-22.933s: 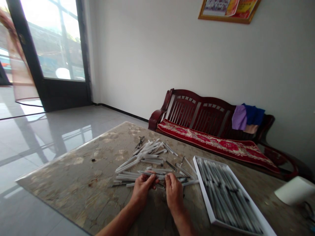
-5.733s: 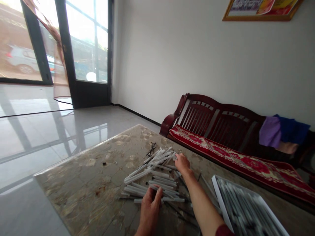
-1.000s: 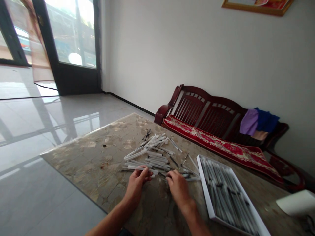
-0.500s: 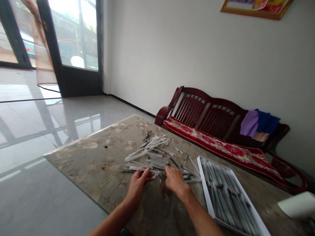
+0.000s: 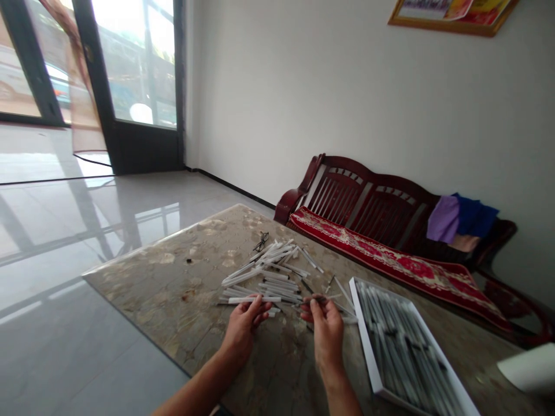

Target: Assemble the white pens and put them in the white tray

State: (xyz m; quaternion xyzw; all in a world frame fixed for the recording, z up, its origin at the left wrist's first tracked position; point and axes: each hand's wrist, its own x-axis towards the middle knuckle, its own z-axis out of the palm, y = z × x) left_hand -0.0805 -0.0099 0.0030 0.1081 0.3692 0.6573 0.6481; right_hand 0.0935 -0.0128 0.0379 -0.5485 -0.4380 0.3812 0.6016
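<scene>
Between the thumb and fingers of my left hand (image 5: pixel 243 323) lies a white pen barrel (image 5: pixel 234 300), held nearly level and pointing left. My right hand (image 5: pixel 326 328) is turned with its fingers up, pinching a thin, partly dark piece (image 5: pixel 319 299) that looks like a pen refill. The two hands are apart. Just beyond them, a loose heap of pale pen barrels (image 5: pixel 277 254) is spread on the patterned table (image 5: pixel 156 289). Several of the barrels (image 5: pixel 277 286) lie side by side in a small row, some with dark ends.
A white box (image 5: pixel 366 346) full of pens stands right of my right hand. Dark-framed glasses (image 5: pixel 261 241) lie behind the heap. A white roll (image 5: pixel 526 367) sits at the right edge. Beyond the table is a wooden bench (image 5: pixel 368 196) with a red cushion.
My right hand has drawn back to the right from the heap and turned over, now showing a thin piece in its fingers. My left hand keeps the barrel almost in place.
</scene>
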